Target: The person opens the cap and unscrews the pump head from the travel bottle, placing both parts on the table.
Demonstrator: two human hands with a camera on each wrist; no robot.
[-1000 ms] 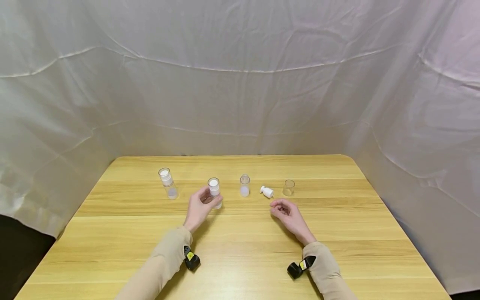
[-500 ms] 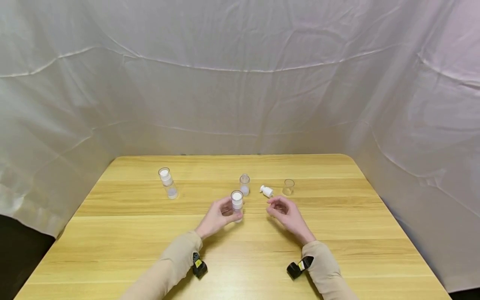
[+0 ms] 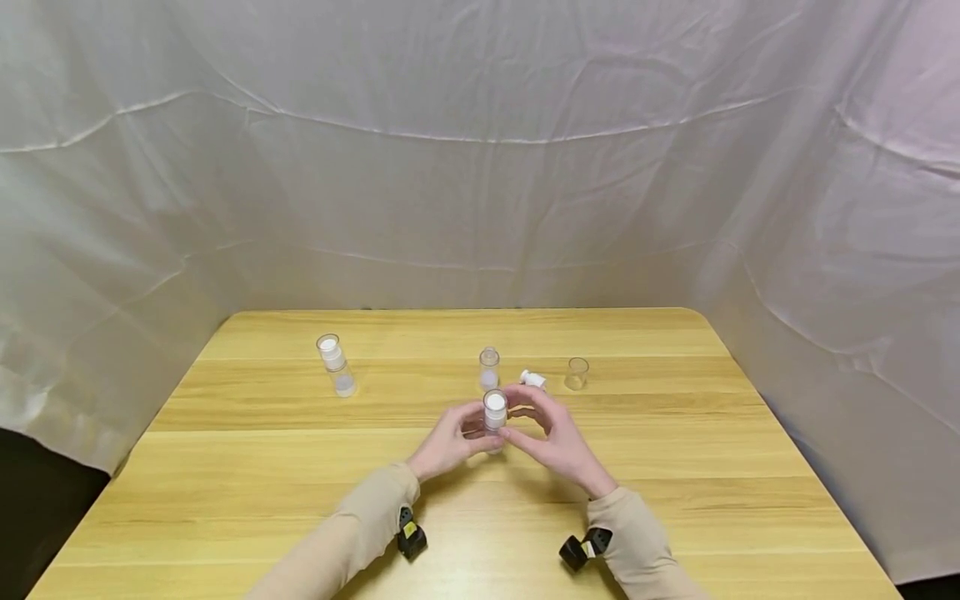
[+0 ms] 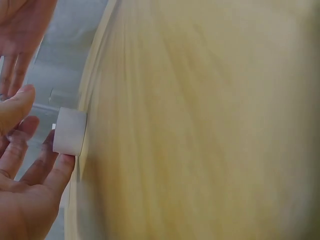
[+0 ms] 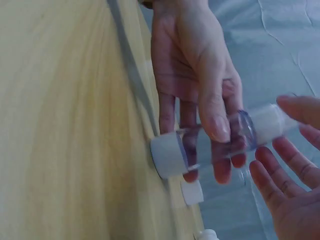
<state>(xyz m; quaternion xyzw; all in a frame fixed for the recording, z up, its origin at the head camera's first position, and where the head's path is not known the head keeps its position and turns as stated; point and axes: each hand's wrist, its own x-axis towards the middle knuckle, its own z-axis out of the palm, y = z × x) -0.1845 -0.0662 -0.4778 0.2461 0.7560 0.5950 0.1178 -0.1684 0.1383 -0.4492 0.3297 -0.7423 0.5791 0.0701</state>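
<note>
A slim pump bottle [image 3: 495,410] with a clear body, white base and white pump under a clear cap stands between my hands in the head view. My left hand [image 3: 452,437] holds its body, thumb in front and fingers behind; in the right wrist view the left thumb lies across the clear tube [image 5: 200,145]. Around the bottle's top comes my right hand [image 3: 551,433], thumb on one side and spread fingers on the other, fingertips right at the white collar [image 5: 267,122]. The left wrist view shows just the bottle's white base [image 4: 70,131] beside the left fingers.
Behind the hands stands an uncapped clear bottle [image 3: 489,367]. Right of it lie a loose white pump [image 3: 533,379], partly hidden by the right hand, and an upright clear cap [image 3: 577,374]. A similar complete bottle [image 3: 335,365] stands at the left. Grey cloth [image 3: 480,208] surrounds the wooden table [image 3: 262,500].
The left hand has carried the pump bottle rightward and nearer to the body, to the middle. The right hand has spread its fingers and moved left to the bottle's top.
</note>
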